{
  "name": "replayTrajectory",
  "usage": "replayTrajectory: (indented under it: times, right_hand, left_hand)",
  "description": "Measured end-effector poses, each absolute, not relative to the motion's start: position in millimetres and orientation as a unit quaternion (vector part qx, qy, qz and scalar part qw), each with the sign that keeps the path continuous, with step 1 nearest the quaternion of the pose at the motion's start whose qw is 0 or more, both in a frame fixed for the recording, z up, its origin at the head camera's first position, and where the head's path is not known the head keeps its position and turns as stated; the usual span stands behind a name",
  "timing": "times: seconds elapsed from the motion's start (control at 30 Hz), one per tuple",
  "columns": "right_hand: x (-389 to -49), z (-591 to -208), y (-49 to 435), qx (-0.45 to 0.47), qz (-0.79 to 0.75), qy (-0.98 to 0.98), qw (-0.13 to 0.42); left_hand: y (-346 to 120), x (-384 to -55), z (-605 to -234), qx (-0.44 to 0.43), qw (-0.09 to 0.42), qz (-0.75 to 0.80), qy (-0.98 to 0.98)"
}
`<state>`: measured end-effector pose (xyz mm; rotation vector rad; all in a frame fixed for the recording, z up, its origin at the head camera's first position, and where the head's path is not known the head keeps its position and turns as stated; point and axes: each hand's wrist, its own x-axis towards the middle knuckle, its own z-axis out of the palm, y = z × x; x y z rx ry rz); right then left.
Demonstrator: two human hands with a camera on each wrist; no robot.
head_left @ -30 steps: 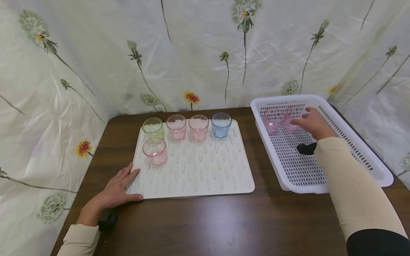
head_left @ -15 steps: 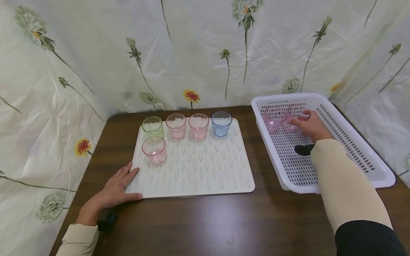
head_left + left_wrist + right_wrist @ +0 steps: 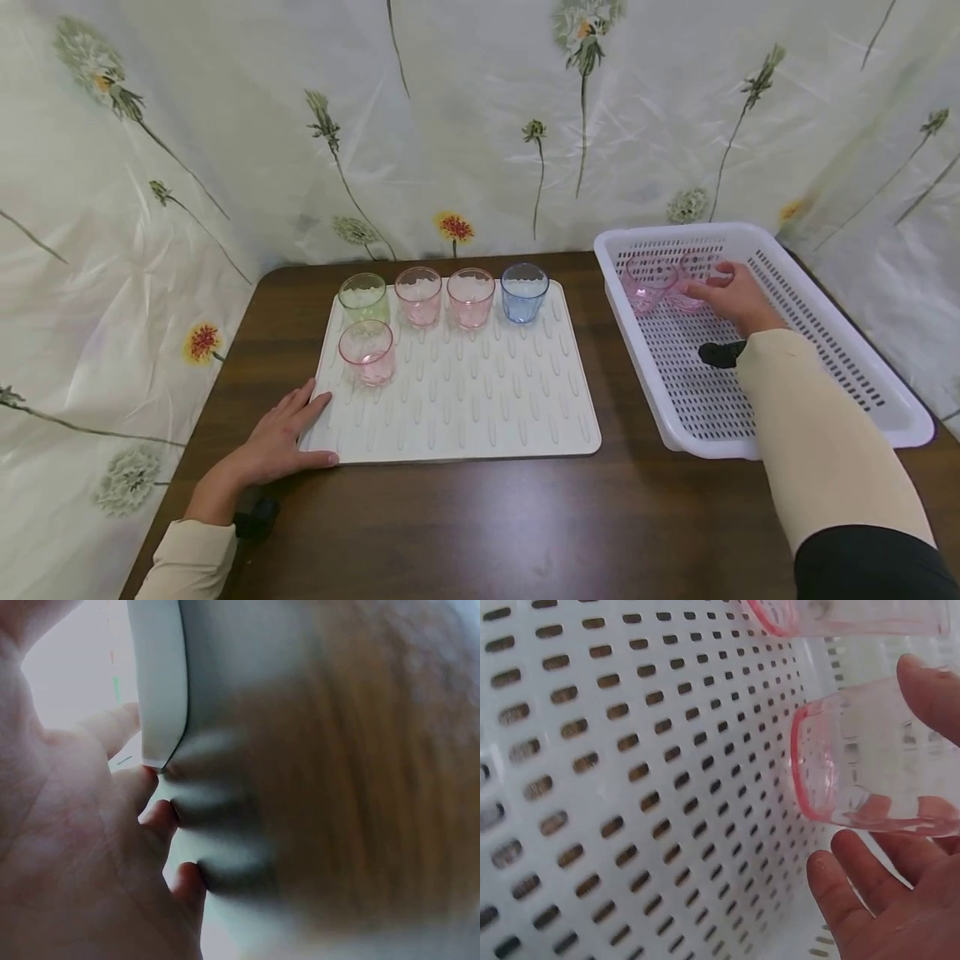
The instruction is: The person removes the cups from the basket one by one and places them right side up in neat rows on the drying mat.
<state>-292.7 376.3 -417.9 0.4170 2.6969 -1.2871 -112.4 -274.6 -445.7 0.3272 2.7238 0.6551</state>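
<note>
In the head view my right hand [image 3: 738, 300] reaches into the white plastic basket [image 3: 712, 448] and grips a pink glass [image 3: 686, 302]. Seen from the right wrist, the thumb is on one side of this glass [image 3: 870, 761] and the fingers on the other. A second pink glass [image 3: 647, 287] stands just left of it in the basket. My left hand [image 3: 270, 442] lies spread at the near left corner of the white ridged mat [image 3: 465, 417]. Its fingertips touch the mat edge [image 3: 161, 682] in the left wrist view.
A green glass [image 3: 363, 304], two pink glasses [image 3: 420, 302] and a blue glass [image 3: 523, 298] line the mat's back edge. Another pink glass [image 3: 369, 354] stands in front of the green one. A flowered curtain [image 3: 465, 125] hangs behind the dark wooden table [image 3: 465, 525].
My right hand has come down a little and its thumb and fingers have closed round the right pink glass in the basket. The left hand has stayed at the mat corner.
</note>
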Motion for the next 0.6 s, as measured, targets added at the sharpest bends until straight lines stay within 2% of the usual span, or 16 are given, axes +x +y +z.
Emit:
replayTrajectory:
  times: [0.23, 0.6]
  right_hand:
    - [-287.5, -401.1, 389.1, 0.119, -0.401, 0.906, 0.063]
    - [-272.9, -351.1, 387.8, 0.073, -0.359, 0.929, 0.041]
  left_hand:
    - [-273.0, -113.6, -444.8, 0.113, 0.163, 0.234, 0.952]
    - [-273.7, -112.8, -445.0, 0.120, 0.159, 0.225, 0.954]
